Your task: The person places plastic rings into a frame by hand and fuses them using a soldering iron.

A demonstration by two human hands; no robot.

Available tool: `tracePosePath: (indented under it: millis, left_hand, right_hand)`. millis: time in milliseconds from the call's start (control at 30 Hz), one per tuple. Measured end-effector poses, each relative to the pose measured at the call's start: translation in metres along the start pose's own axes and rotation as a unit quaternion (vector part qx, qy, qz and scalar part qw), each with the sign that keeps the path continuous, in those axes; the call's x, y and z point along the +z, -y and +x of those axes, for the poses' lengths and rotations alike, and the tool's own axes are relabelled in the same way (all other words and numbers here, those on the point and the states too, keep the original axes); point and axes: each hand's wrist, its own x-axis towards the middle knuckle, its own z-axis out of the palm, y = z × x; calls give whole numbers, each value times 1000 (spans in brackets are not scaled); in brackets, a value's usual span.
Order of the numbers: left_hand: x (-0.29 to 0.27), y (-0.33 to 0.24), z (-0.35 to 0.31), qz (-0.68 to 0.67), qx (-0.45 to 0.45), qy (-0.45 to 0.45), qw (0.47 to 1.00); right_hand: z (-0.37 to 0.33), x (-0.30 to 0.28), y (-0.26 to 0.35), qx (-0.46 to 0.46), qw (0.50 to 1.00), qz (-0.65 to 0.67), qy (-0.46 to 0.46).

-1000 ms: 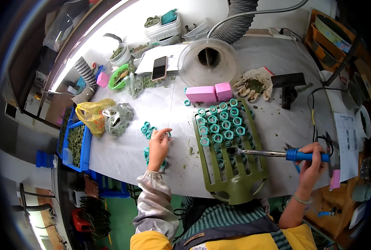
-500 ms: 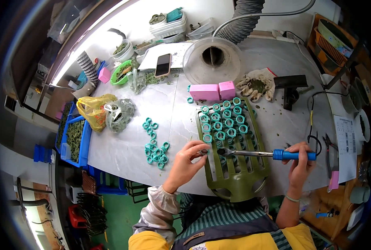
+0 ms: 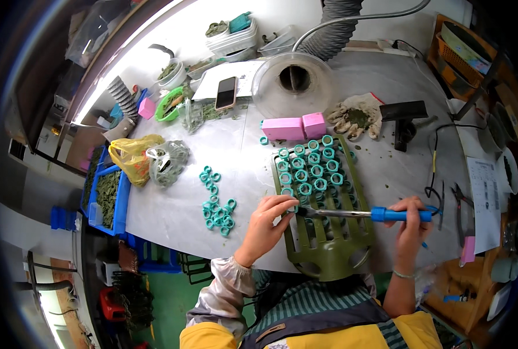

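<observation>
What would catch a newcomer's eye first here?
Likely the teal rings in rows on the green rack, centre, with a loose cluster to its left. A blue-handled tool in the right hand crosses the rack, its tip near the left hand. Pink blocks lie behind the rack.

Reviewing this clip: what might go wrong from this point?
The tool's dark tip is right beside the left hand's bare fingertips, so a slip might jab them, or burn them if it is hot, which the picture can't show.
The shaft, steered by the right hand, crosses above the olive rack; dipping could knock seated teal rings.
The left forearm might scatter the loose rings.
</observation>
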Motion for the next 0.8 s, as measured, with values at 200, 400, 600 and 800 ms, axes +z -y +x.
tracePosePath:
  millis: [200, 400, 600, 800]
  left_hand:
    - [-14, 10, 6, -19, -45, -25, 999]
    - [-58, 88, -27, 356, -191, -71, 912]
    - [-67, 97, -28, 69, -215, -76, 971]
    - [-60, 55, -18, -257, -333, -71, 904]
  right_hand:
    - [4, -10, 8, -24, 999, -19, -44]
    - [2, -17, 16, 2, 999, 26, -26]
    - [4, -17, 19, -4, 1000, 15, -23]
    - [6, -16, 23, -12, 999, 6, -45]
